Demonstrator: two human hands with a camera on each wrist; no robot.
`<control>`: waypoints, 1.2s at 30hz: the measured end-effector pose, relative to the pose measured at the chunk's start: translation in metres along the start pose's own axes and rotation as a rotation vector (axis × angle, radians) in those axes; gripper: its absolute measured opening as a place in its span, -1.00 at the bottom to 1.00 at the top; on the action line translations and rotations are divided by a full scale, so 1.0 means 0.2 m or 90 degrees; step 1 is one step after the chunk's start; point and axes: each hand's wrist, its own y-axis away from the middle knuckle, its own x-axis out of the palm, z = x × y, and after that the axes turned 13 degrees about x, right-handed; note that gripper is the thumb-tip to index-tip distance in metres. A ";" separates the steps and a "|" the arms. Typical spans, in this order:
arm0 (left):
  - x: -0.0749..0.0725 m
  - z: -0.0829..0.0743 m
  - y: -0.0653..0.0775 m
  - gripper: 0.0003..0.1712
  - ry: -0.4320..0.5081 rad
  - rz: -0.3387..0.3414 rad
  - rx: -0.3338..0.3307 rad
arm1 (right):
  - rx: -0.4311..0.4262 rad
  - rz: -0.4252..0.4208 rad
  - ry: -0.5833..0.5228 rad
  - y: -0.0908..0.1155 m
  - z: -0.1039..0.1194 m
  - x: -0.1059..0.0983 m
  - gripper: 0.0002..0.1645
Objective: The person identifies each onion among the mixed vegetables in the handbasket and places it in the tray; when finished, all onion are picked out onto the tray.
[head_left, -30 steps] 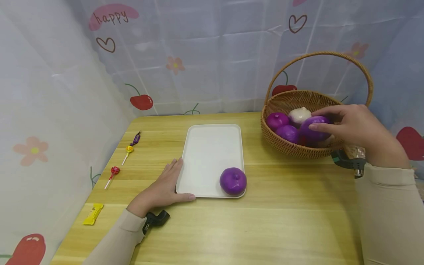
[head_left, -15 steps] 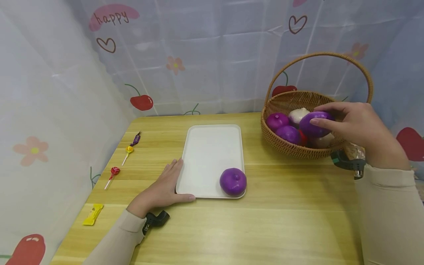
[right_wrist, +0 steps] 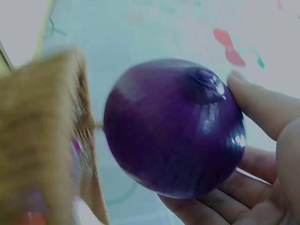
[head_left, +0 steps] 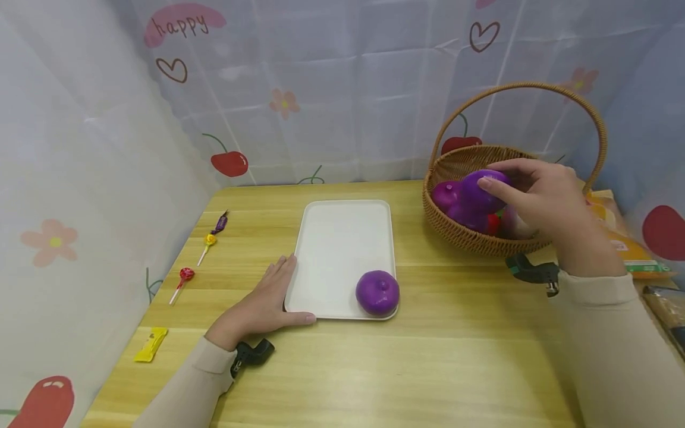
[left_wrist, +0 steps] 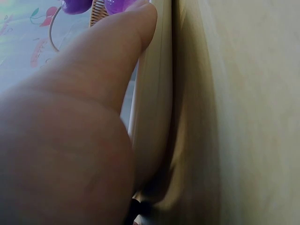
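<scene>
My right hand (head_left: 551, 196) grips a shiny purple onion (head_left: 484, 191) between thumb and fingers, above the wicker basket (head_left: 455, 233). In the right wrist view the held onion (right_wrist: 173, 131) is beside the basket's woven wall (right_wrist: 37, 136), apart from it. More purple onions (head_left: 444, 195), something red and a pale bulb (head_left: 514, 224) lie in the basket, partly hidden. A second purple onion (head_left: 377, 293) sits on the near right corner of the white tray (head_left: 342, 255). My left hand (head_left: 262, 303) rests at the tray's near left corner, fingers straight along its side, thumb along the front rim.
Along the table's left side lie a purple-wrapped candy (head_left: 219, 222), a yellow lollipop (head_left: 209, 241), a red lollipop (head_left: 185, 275) and a yellow packet (head_left: 151, 345). Orange-and-clear packaging (head_left: 626, 244) stands right of the basket. The basket's tall handle (head_left: 535, 86) arches above it.
My right hand has lifted the purple onion from among the others and moved it left and up over the basket. The left hand and the tray stay in place.
</scene>
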 end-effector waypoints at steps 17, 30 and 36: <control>0.01 0.01 -0.01 0.62 -0.002 0.002 0.003 | -0.151 0.033 -0.024 0.08 0.19 0.39 -0.57; 0.01 0.02 -0.01 0.62 -0.005 0.003 0.000 | -0.146 0.147 -0.078 0.09 0.20 0.71 -0.54; 0.00 0.01 -0.01 0.62 -0.009 0.009 -0.001 | -0.073 0.135 -0.104 0.10 0.17 0.82 -0.51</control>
